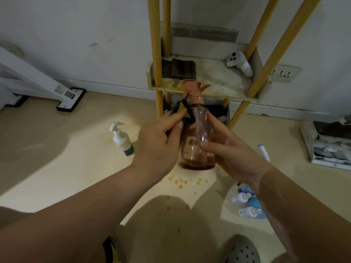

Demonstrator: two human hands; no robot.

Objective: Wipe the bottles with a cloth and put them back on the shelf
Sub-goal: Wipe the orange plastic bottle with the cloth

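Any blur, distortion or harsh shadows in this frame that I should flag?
Head view: wide-angle lens splays the yellow shelf posts outward; the person's shadow darkens the lower floor; the cloth at the left hand is motion-smeared; the spray bottle reads clearly.

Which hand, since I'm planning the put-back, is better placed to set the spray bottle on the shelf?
Likely right: the right hand grips the spray bottle, while the left hand holds the cloth. The shelf stands just beyond.

The right hand (233, 154) grips the spray bottle (197, 133) — left hand (157, 145) pinches a cloth (185, 111) against it.
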